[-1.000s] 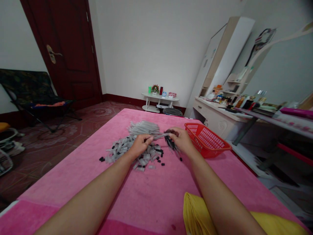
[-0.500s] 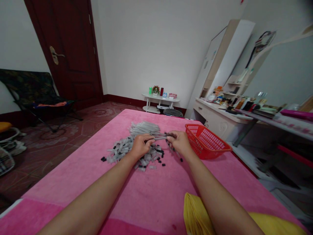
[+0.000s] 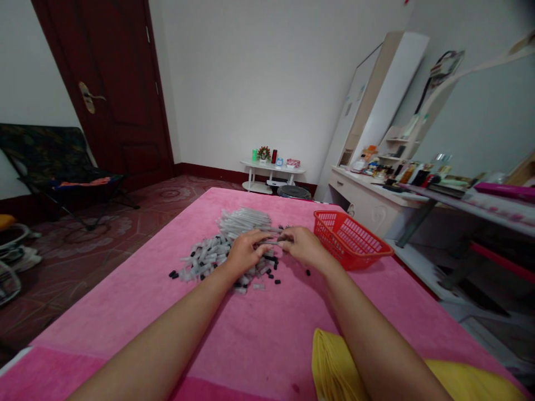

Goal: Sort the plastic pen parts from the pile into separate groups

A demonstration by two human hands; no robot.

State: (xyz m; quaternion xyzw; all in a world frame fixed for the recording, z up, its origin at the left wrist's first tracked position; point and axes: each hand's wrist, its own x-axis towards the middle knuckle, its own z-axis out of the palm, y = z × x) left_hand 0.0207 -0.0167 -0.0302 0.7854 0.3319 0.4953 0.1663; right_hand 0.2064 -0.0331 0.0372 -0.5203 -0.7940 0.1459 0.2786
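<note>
On a pink cloth (image 3: 259,334), left hand (image 3: 244,255) and right hand (image 3: 305,248) pinch a slim rod (image 3: 271,242), while piled grey tubes (image 3: 244,219) and short pieces (image 3: 212,250) remain.

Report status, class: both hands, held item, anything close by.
Left hand, right hand: pinching slim grey rod between them. Pile of short translucent and black pieces beside left hand. Red lattice plastic basket beside right hand.

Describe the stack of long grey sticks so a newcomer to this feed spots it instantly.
Start with the pink cloth across the middle of the view. Toward its far edge, left of the red basket, lies the stack of long grey sticks. Its slim pieces lie lengthwise together, unlike the jumbled heap of short pieces just nearer.
</note>
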